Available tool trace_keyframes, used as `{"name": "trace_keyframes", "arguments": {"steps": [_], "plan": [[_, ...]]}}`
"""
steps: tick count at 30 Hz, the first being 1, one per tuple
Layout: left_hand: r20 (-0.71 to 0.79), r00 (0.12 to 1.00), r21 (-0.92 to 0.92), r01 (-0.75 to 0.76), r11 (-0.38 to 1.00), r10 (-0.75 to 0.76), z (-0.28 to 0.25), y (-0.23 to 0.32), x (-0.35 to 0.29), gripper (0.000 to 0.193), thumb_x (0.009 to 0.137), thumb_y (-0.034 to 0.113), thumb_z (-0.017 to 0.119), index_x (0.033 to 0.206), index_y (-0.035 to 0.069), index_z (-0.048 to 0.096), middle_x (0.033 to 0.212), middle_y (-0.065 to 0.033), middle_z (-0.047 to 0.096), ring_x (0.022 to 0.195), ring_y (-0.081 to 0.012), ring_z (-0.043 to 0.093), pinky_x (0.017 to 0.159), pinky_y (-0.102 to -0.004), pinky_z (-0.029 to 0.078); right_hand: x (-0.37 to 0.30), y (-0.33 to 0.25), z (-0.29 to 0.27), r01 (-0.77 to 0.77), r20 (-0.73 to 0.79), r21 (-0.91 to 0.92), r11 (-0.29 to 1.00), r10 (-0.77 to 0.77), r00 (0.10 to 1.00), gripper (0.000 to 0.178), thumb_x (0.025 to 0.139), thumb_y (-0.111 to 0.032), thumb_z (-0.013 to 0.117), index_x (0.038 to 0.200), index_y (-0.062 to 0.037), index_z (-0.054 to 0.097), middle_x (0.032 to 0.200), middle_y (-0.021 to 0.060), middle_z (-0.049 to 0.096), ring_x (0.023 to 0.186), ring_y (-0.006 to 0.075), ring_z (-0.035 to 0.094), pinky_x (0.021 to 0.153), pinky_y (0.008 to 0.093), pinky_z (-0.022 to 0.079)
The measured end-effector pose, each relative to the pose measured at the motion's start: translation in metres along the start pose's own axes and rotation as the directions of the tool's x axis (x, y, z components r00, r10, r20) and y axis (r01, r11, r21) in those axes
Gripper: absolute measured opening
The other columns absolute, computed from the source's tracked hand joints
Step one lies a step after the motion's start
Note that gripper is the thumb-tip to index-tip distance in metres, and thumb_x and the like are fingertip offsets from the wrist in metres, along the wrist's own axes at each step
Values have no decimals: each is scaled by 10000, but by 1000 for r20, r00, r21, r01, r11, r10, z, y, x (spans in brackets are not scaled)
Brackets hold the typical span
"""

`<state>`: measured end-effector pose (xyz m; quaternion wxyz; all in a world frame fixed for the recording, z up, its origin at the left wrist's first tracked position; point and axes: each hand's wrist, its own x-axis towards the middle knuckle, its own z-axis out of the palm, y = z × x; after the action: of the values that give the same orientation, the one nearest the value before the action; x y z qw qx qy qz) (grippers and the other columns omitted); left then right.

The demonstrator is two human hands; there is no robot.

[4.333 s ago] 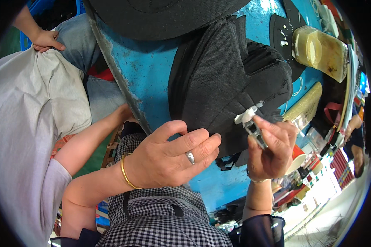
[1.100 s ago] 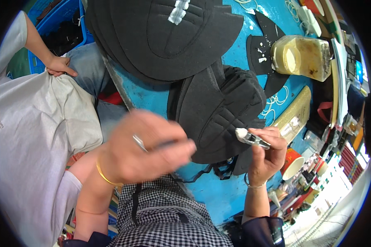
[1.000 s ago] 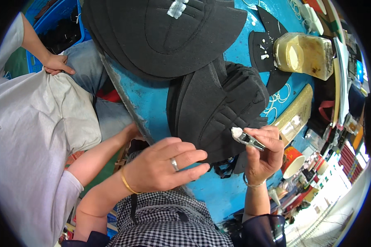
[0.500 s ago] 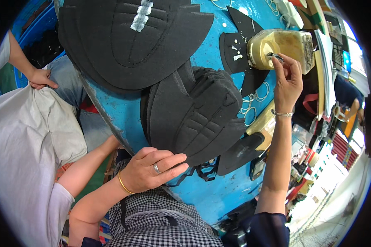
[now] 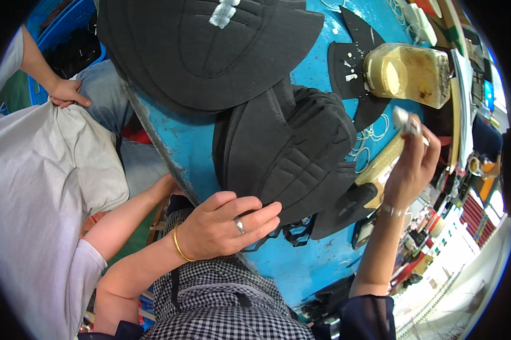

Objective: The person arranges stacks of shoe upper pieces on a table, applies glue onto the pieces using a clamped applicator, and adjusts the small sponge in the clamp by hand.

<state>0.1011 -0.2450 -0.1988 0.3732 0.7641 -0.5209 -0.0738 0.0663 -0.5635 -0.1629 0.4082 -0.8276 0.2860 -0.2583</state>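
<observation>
My right hand (image 5: 414,164) pinches a short brush, its white-coated head (image 5: 401,118) blurred and raised over the table, just below a yellowish clear tub (image 5: 434,73). Inside that tub sits a round cup of creamy white paste (image 5: 393,78). My left hand (image 5: 224,226) lies at the near edge of a stack of black padded pieces (image 5: 284,164) with stitched lines. Its fingers are stretched over that edge and slightly apart; the thumb is hidden. Farther off, a larger black piece (image 5: 221,62) carries a white paste patch (image 5: 224,12) along its middle.
Pointed black offcuts (image 5: 341,68) with white drips lie beside the tub on the blue table (image 5: 301,272). White cords (image 5: 374,133) curl nearby. A seated person (image 5: 51,164) is close on the left, by a blue crate (image 5: 68,48). Clutter fills the right side.
The brush has come out of the paste cup and moved toward me with my right hand. My left hand keeps its place at the stack's edge. The whole view has shifted slightly.
</observation>
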Motion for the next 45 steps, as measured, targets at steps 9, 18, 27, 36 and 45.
{"name": "trace_keyframes", "arguments": {"steps": [9,18,27,36,45], "plan": [[-2,999,10,43,999,-43,3,1,1,185,811,204,642,978,238,714,1169,126,644,948,-64,532,779,-250,377,-91,-40,26,327,476,136,935,-351,806,363,675,8,798,971,-43,593,964,123,719,792,227,579,723,332,458],[11,999,-10,54,999,-53,3,2,-1,180,813,200,633,973,228,711,1171,113,649,946,-68,538,794,-255,378,-81,-34,34,506,478,-56,861,-422,771,363,713,9,776,1016,-50,585,964,116,716,784,239,570,727,353,455],[0,999,-29,54,998,-54,2,2,0,171,827,192,612,964,207,712,1172,87,657,936,-76,549,794,-259,384,-78,-35,30,566,501,-102,818,-449,740,425,686,-53,813,1041,-79,582,984,82,714,785,236,581,758,377,436],[2,999,-59,48,997,-48,-2,3,5,166,801,183,634,944,146,711,1139,2,678,891,-119,593,750,-268,442,-90,-40,13,409,500,-19,913,-345,794,315,758,-101,769,1005,-97,575,977,94,714,814,218,573,802,371,414],[31,997,-95,-72,993,75,-8,11,28,237,719,107,649,941,50,711,747,-12,558,706,-148,561,611,-262,469,-82,-23,-2,100,6,125,987,-102,995,269,956,-254,600,1071,-25,518,1005,150,630,963,226,601,898,362,461]]}}
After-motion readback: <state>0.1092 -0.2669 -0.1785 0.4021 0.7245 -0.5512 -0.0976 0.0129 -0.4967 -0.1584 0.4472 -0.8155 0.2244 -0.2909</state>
